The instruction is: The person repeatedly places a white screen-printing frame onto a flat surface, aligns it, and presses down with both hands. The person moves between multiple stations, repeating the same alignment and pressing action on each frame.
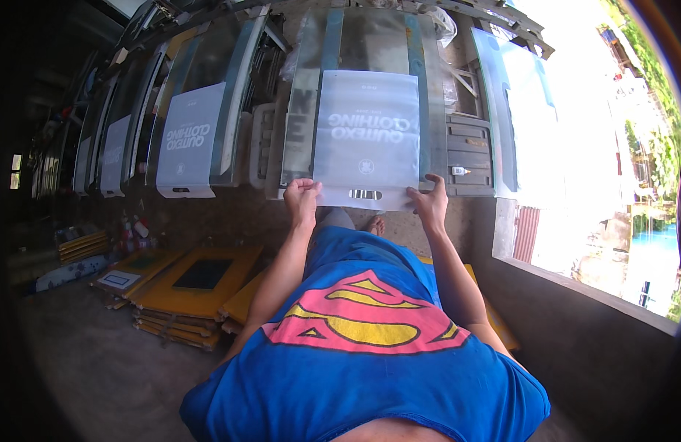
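Note:
A frosted plastic bag (366, 166) with pale printing and a cut-out handle slot lies on a glass-topped table (374, 44) in front of me. Its handle edge hangs past the table's near edge, toward my body. My left hand (303, 197) pinches the bag's near left corner between thumb and fingers. At the near right corner, my right hand (430, 202) has its thumb and fingertips closed on the bag's edge, with the index finger raised a little.
Similar printed bags (189, 140) lie on glass panels to the left. A small white bottle (459, 171) rests on a grey case (469, 151) at the right. Yellow-framed screens (197, 280) are stacked on the floor at left. A low wall (576, 287) and bright opening flank my right.

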`<state>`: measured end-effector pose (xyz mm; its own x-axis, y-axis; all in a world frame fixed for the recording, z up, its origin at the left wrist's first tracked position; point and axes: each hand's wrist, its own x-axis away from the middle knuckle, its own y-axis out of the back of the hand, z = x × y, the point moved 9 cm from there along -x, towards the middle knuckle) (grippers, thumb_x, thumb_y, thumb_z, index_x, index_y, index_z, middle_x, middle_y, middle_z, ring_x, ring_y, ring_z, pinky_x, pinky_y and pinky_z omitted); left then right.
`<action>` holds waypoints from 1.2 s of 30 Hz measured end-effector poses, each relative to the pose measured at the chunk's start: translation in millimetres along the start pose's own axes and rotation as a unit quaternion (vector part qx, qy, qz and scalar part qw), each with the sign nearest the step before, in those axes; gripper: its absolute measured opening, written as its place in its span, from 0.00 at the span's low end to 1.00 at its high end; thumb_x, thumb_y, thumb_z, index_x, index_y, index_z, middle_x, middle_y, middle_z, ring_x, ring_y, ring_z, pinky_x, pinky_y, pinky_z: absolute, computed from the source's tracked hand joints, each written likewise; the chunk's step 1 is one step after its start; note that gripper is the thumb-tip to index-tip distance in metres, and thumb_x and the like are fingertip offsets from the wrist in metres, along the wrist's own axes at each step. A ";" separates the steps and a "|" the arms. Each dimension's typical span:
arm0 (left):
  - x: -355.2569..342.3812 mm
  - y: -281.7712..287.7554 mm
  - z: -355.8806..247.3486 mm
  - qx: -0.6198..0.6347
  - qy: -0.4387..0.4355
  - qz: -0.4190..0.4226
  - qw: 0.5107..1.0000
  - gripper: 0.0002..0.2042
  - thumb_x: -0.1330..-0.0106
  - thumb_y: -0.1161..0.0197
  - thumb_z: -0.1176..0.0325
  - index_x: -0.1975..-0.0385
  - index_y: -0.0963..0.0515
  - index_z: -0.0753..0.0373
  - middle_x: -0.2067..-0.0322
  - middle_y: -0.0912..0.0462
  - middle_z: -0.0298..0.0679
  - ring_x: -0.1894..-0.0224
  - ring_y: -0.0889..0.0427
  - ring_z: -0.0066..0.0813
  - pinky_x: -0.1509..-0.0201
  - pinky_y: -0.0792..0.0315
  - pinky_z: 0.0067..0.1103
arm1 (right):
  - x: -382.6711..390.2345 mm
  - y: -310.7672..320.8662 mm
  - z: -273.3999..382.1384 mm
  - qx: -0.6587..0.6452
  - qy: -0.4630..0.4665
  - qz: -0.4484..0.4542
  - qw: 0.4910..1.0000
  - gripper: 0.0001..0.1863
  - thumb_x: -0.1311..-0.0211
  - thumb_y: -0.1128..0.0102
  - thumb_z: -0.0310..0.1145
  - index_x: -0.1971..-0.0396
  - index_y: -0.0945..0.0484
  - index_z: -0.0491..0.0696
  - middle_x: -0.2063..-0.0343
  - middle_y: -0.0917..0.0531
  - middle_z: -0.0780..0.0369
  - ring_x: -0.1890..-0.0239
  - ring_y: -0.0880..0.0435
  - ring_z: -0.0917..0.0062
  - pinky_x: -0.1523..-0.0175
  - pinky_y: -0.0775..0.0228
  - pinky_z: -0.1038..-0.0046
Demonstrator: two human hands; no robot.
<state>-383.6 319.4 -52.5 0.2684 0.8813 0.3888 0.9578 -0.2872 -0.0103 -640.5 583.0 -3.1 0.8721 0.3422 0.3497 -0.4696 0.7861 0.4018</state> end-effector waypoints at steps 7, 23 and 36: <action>-1.6 0.8 -1.8 -0.001 -0.015 0.004 1.000 0.11 0.39 0.30 0.83 0.60 0.24 0.71 0.67 0.17 0.41 0.69 0.17 0.27 0.65 0.19 0.23 | -0.4 -0.5 0.3 0.001 0.000 0.004 1.000 0.33 0.46 0.26 0.30 0.41 0.30 0.42 0.69 0.11 0.50 0.72 0.10 0.69 0.73 0.20 0.70; -4.7 9.6 -12.5 -0.235 -0.138 -0.067 0.960 0.14 0.47 0.21 0.68 0.66 0.19 0.67 0.75 0.18 0.38 0.71 0.16 0.33 0.62 0.22 0.31 | -3.5 2.4 3.5 0.013 0.024 0.011 1.000 0.31 0.46 0.25 0.31 0.43 0.28 0.40 0.69 0.11 0.50 0.72 0.10 0.70 0.70 0.20 0.70; 55.4 -63.9 -72.5 -0.418 -0.463 0.079 0.778 0.06 0.43 0.31 0.79 0.67 0.17 0.61 0.64 0.21 0.38 0.56 0.21 0.43 0.51 0.29 0.37 | 17.0 -3.4 59.9 0.403 0.173 -0.013 0.899 0.19 0.35 0.32 0.41 0.50 0.23 0.47 0.67 0.14 0.52 0.63 0.12 0.56 0.60 0.20 0.59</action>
<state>-437.3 359.3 36.5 0.7055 0.5919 -0.3897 0.6075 -0.2221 0.7626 -632.3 555.3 52.2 0.8095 0.5780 0.1030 -0.2735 0.2161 0.9373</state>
